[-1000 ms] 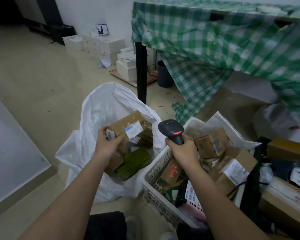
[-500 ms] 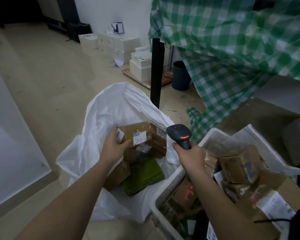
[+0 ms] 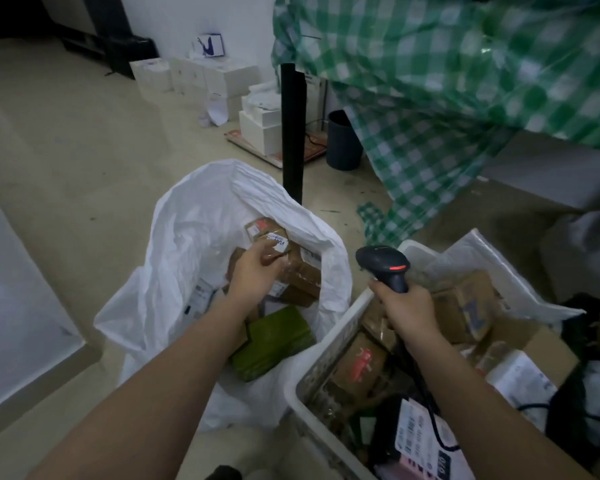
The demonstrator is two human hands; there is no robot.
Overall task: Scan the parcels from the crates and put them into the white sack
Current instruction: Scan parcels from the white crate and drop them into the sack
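Head-worn view, forward and downward

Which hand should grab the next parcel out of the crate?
Probably the left hand: it hangs loosely over the white sack, apparently holding nothing. The right hand is over the crate but grips the scanner.
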